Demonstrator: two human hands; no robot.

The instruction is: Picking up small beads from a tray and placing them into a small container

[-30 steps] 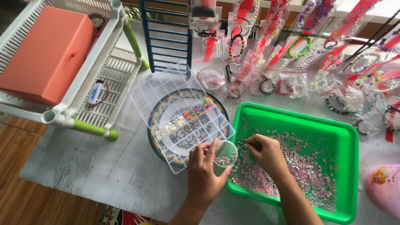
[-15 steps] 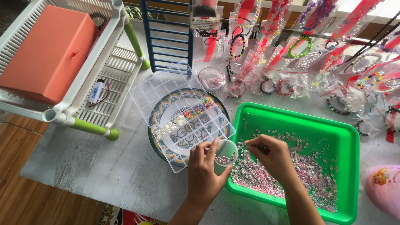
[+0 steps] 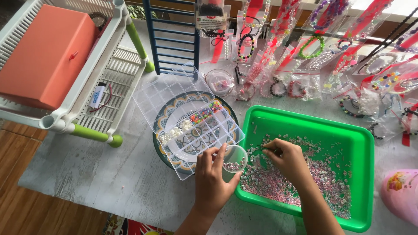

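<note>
Near edge of whitewashed table (image 3: 87,174): left hand (image 3: 212,182), fingers curled around a small clear cup (image 3: 234,159) of beads. Beside it, right hand (image 3: 287,161), fingertips pinched together over loose beads in green tray (image 3: 363,174); what they grip is too small to tell. Middle: clear compartment box (image 3: 187,117) on patterned plate (image 3: 167,152). Left edge: white rack (image 3: 113,74) bearing orange box (image 3: 43,56). Far edge: bagged bracelets (image 3: 305,65), blue frame (image 3: 174,35). Wooden floor (image 3: 17,191) below.
</note>
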